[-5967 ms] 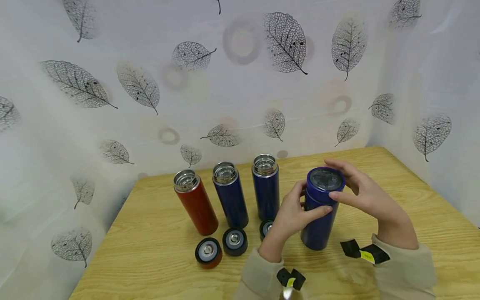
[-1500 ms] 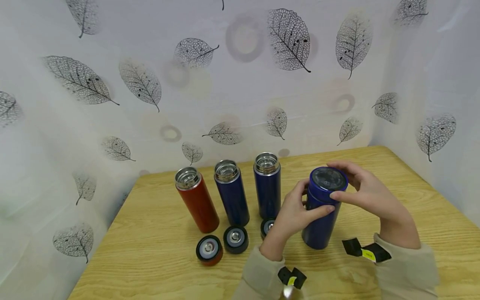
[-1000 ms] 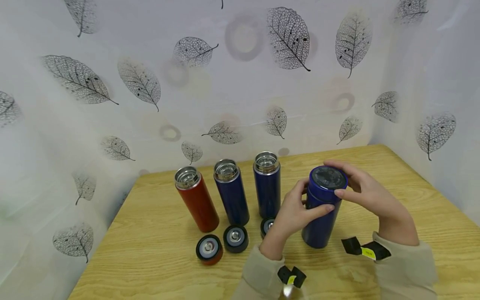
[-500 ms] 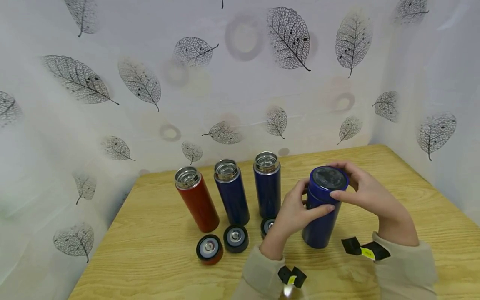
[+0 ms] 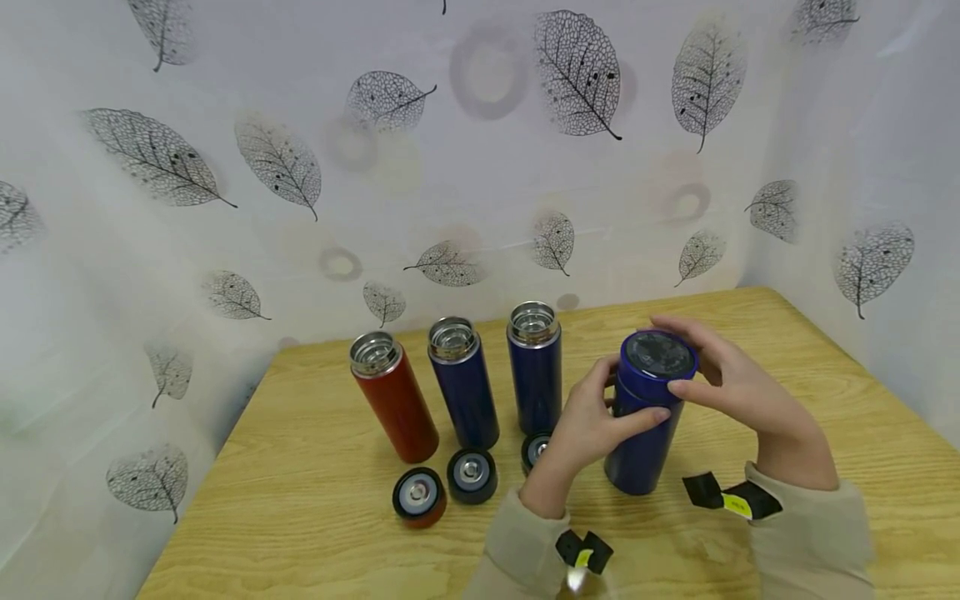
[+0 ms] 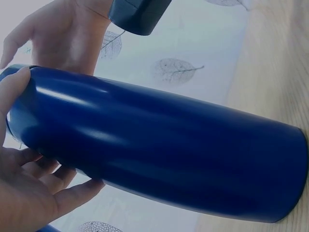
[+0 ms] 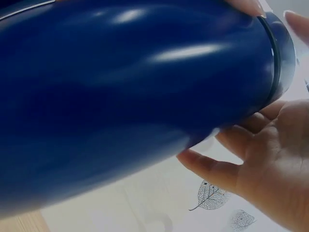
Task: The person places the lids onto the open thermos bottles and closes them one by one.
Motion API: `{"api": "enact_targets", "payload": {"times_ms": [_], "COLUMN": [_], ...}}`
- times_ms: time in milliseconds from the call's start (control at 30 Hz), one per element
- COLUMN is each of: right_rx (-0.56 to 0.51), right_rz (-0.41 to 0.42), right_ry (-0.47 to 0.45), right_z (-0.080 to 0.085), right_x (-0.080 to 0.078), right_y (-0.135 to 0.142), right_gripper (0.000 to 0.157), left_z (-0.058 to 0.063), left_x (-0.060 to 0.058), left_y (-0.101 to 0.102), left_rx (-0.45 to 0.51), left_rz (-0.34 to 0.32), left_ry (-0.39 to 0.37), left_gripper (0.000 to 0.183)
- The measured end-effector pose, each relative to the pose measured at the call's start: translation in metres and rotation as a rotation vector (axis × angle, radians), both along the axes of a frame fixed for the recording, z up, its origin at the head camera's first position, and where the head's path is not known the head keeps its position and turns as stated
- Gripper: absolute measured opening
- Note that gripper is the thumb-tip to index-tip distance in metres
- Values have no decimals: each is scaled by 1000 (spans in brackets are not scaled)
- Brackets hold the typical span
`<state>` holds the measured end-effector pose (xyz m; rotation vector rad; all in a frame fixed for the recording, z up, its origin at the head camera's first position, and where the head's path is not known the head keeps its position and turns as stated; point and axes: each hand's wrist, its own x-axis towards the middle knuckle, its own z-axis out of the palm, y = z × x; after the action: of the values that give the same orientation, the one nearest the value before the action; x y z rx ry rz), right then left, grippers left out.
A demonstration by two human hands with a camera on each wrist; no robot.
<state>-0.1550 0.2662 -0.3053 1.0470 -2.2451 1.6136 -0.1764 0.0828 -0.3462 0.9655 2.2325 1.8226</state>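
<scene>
A blue thermos point(image 5: 640, 454) stands upright on the wooden table at the right, its dark-topped lid point(image 5: 660, 355) seated on the mouth. My left hand point(image 5: 588, 421) grips the upper body, thumb across the near side and fingers round the left. From the right, my right hand point(image 5: 738, 387) holds the lid's rim between thumb and fingers. In the left wrist view the blue body point(image 6: 169, 145) fills the middle, with left-hand fingers point(image 6: 79, 193) curled against it. The right wrist view shows the right hand point(image 7: 270, 154) by the lid end.
To the left stand a red thermos point(image 5: 395, 408) and two blue thermoses point(image 5: 467, 396) point(image 5: 536, 379), all lidless with steel mouths showing. Before them lie a red-sided lid point(image 5: 418, 497) and a dark lid point(image 5: 472, 476). Another lid point(image 5: 534, 450) is partly behind my left hand. A leaf-patterned curtain point(image 5: 480, 167) hangs behind.
Both hands stay on the blue thermos. My right thumb shifts back and forth along the lid's rim, now a little further right than half a second ago. The other thermoses and lids have not moved.
</scene>
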Motion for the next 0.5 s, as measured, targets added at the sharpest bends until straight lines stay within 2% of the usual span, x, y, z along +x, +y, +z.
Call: {"api": "enact_targets", "payload": {"times_ms": [100,267,367,500], "right_rx": [-32,-54,-45,2], "right_rz": [68,94,68,-29], "right_ry": [21,26,18,-10], "right_z": [0,0,1,3], "right_x": [0,-1,0,3], "right_y": [1,1,0,-1], "right_gripper": [58,59,60,63], "left_z": [1,4,4,-2], "left_x": [0,2,2,-1], "left_y": [0,0,0,2], "left_rx": [-4,-15,-11,-5], "left_rz": [4,15,17,23], "left_ry": [-4,-8,0,13], "left_gripper": [62,62,62,62]}}
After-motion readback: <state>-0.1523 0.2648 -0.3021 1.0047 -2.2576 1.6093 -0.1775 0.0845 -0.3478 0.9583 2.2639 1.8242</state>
